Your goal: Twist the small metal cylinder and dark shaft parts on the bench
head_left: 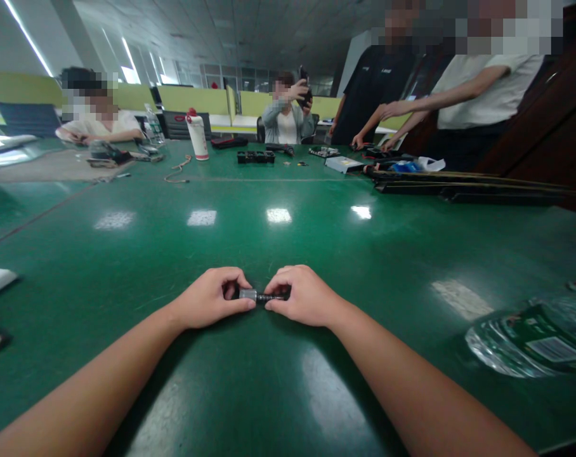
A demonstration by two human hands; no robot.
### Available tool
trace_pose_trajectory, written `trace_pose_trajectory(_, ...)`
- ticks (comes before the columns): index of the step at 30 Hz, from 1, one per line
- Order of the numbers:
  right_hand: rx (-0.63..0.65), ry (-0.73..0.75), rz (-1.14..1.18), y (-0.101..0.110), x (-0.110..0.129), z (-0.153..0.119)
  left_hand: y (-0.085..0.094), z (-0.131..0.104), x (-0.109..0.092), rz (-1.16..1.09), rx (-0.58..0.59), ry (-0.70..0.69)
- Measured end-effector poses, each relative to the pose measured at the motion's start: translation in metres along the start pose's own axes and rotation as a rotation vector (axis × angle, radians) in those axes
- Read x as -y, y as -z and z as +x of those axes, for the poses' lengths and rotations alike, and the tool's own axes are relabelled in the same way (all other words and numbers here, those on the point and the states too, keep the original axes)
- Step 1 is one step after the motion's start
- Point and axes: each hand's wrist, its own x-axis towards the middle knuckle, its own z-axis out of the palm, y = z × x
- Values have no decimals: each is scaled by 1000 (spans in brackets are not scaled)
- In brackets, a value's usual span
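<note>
Near the middle of the green table, my left hand (216, 298) pinches a small grey metal cylinder (248, 295) between thumb and fingers. From its right end runs a thin dark ribbed shaft (269, 297), like a screw or spring. My right hand (304, 295) is closed on the far end of that shaft, thumb below and fingers above. The two hands face each other with a narrow gap between their fingertips. The part lies level, just over or on the tabletop; which of these I cannot tell. Both of its ends are partly hidden by my fingers.
On the green table (221, 241), a clear bottle (530, 339) lies at right. A white tumbler (198, 136), a black part (255, 157), a silver box (344, 164) and long dark strips (459, 184) are farther back. Several people sit or stand around the far side.
</note>
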Motion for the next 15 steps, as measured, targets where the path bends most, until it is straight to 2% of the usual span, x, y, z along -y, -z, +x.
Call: trace_pose_trajectory(15,1,-85,23,9,-10,0,-1,0,0,7,-13,36)
